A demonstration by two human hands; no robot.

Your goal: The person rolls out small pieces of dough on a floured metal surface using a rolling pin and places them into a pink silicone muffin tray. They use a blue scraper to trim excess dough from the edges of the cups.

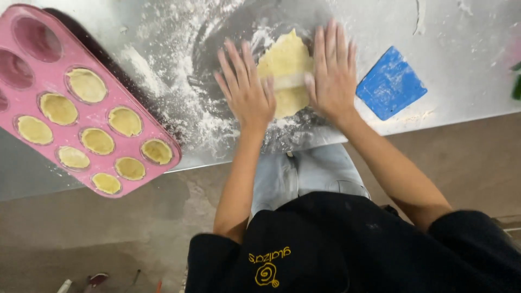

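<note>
Your hands are both flat and open, fingers spread, not gripping anything, just pressing down on what looks like a thin pale rolling pin [288,82] running between them. It's blurry, so I can't say for sure it's a pin, but there's a light bar crossing the dough right between your palms.

Your left hand [247,89] sits on the left end of that bar, fingers pointing away from you toward the back of the steel table [467,32]. Your right hand [332,73] is on the other end, same deal, palm down and fingers stretched out.

The yellow dough sheet [286,62] lies under the bar in the middle of the floured patch, with its far edge poking out past your fingertips and the near edge just visible below your palms. Loose flour [179,92] is scattered thick to the left of it.

Off to your left, the pink muffin tray [157,172] sits angled at the table's edge, with most cups already lined with dough and the far ones bare. To your right, just beside your right hand, there's a blue scraper [391,84] lying flat.
</note>
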